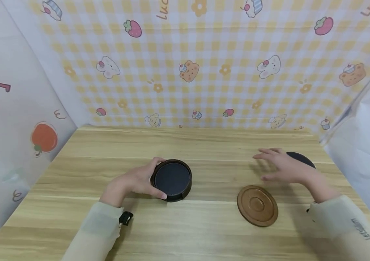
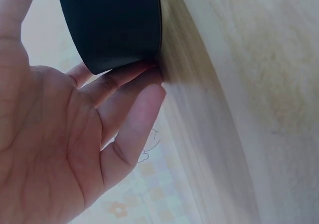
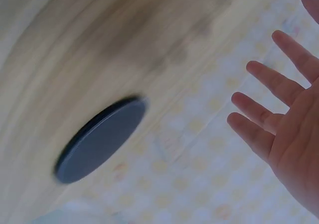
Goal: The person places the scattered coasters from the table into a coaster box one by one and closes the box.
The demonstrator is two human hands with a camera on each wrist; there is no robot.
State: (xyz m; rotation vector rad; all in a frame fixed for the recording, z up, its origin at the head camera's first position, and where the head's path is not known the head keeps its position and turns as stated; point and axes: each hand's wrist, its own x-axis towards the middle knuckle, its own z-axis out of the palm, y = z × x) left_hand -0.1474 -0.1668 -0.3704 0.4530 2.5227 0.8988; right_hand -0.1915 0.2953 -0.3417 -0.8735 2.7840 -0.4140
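Note:
A round black coaster holder (image 1: 183,192) with a dark round coaster (image 1: 172,178) lying inside stands on the table left of the middle. My left hand (image 1: 142,178) grips its left side, thumb at the near edge and fingers round the far edge. In the left wrist view the fingers lie against the holder's dark wall (image 2: 114,25). My right hand (image 1: 283,167) hovers over the table with fingers spread and nothing in it. Behind it a flat black disc (image 1: 300,158) shows in part; the right wrist view has this black disc (image 3: 102,142) whole.
A brown wooden coaster (image 1: 257,206) with ringed grooves lies on the table, nearer me than the right hand. The wooden table (image 1: 204,232) ends at a yellow checked cloth (image 1: 201,94) at the back, with white sheets at both sides.

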